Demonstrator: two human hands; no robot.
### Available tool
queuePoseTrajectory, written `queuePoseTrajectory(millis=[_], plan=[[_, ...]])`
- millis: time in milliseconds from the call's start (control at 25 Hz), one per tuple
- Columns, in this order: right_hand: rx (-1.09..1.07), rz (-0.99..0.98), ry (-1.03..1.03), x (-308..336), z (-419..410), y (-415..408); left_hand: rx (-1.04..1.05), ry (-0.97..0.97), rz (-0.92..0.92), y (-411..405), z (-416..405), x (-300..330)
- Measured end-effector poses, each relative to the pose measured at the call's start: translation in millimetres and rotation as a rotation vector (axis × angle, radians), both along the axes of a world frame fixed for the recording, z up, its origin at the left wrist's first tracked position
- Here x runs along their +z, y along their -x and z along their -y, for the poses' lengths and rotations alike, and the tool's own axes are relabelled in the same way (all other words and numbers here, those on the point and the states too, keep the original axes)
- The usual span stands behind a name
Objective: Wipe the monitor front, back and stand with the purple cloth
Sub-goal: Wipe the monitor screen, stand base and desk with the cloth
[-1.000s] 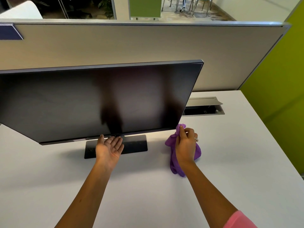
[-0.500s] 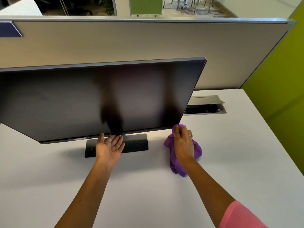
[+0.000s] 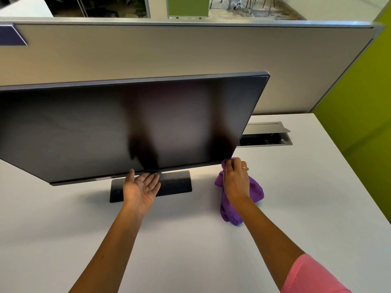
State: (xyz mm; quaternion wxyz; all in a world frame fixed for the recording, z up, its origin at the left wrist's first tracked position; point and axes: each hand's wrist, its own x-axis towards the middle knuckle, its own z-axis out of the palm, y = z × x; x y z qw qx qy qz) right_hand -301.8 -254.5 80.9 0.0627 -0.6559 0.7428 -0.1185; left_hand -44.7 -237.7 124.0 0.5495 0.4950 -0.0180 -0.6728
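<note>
A wide black monitor [image 3: 127, 127] stands on a white desk, its dark screen facing me and its flat black stand base [image 3: 175, 182] under the middle. My left hand [image 3: 140, 188] is palm up with fingers apart, its fingertips touching the underside of the screen's lower edge above the base. My right hand [image 3: 236, 179] grips the purple cloth [image 3: 255, 189] and holds it at the screen's lower right corner. Part of the cloth hangs down onto the desk below my wrist.
The white desk [image 3: 296, 208] stretches right and toward me. An open cable hatch [image 3: 266, 136] sits in the desk behind the monitor's right side. A beige partition [image 3: 190, 53] runs along the back, and a green wall [image 3: 359, 102] bounds the right.
My right hand with the cloth has risen slightly to the screen's lower right corner. The left hand has stayed under the lower edge.
</note>
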Motion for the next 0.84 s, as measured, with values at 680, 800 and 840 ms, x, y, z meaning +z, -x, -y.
queuePoseTrajectory(millis=[680, 800, 840], plan=[[-0.042, 0.200, -0.018, 9.1, 2.5, -14.0, -0.012, -0.004, 0.015, -0.8, -0.7, -0.1], [0.105, 0.097, -0.048, 8.3, -0.7, -29.5, -0.013, -0.002, 0.013, -0.4, -0.8, 0.3], [0.134, 0.099, -0.055, 7.7, -0.2, -34.3, -0.014, -0.001, 0.014, -0.3, -0.9, 0.2]])
